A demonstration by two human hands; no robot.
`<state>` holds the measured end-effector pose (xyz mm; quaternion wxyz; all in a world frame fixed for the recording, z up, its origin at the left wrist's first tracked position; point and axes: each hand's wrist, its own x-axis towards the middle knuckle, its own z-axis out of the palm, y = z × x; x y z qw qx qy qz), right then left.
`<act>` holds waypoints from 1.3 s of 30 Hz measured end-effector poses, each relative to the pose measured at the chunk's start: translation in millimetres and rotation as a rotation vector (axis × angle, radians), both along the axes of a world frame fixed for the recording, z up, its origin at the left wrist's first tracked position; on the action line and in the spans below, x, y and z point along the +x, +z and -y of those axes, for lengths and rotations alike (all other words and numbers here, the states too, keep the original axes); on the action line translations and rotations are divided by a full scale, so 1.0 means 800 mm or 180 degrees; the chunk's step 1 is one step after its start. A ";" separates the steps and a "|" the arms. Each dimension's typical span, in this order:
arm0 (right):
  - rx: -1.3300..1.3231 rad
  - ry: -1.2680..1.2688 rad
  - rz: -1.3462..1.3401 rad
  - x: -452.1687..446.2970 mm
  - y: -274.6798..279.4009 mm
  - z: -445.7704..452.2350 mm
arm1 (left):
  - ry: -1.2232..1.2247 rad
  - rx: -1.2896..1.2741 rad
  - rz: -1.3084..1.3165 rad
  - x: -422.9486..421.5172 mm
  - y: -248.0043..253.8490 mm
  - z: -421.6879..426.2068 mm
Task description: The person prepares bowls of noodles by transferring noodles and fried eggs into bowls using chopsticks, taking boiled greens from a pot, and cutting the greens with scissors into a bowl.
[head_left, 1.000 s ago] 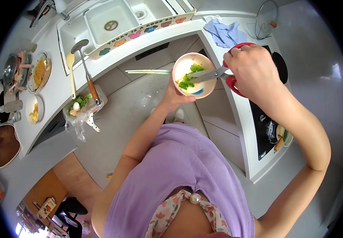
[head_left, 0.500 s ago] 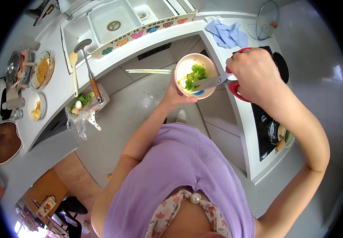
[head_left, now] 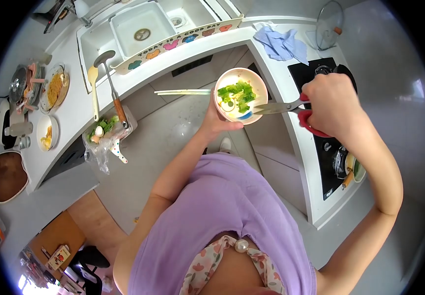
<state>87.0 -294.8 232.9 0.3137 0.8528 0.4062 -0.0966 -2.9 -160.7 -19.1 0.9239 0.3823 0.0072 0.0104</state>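
Observation:
My left hand [head_left: 217, 119] is wrapped round a pinkish-white bowl [head_left: 257, 83] and holds it up in front of me. Cut green leaves [head_left: 241, 93] lie inside it, with something white beneath them. A pair of pale chopsticks [head_left: 182, 92] sticks out to the left, beside the bowl; how they are held is hidden. My right hand [head_left: 331, 101] grips the red handles of kitchen scissors [head_left: 276, 108]. The scissors' blades point left, their tips over the bowl's right rim, and look nearly closed.
A sink [head_left: 141, 29] is set in the curved counter. A ladle [head_left: 112, 81] and a cream spoon [head_left: 93, 93] cross its edge above a scrap bin [head_left: 105, 129]. On the right are a gas stove [head_left: 326, 162], a blue cloth [head_left: 282, 44] and a glass lid [head_left: 329, 24].
My right hand has moved right, drawing the scissor blades back from the leaves to the bowl's rim. The leaves are more spread out. My left hand and the bowl have barely moved.

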 end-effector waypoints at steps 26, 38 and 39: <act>0.0166 -0.0988 -0.0783 0.014 -0.032 0.001 | 0.0118 -0.0252 -0.0076 -0.008 -0.004 0.007; 0.0305 -0.1163 -0.0957 0.011 -0.052 0.006 | 0.0058 -0.0239 -0.0295 -0.009 -0.008 -0.002; 0.0278 -0.1150 -0.1039 0.010 -0.058 0.004 | 0.0027 -0.0217 -0.0303 -0.009 -0.011 -0.003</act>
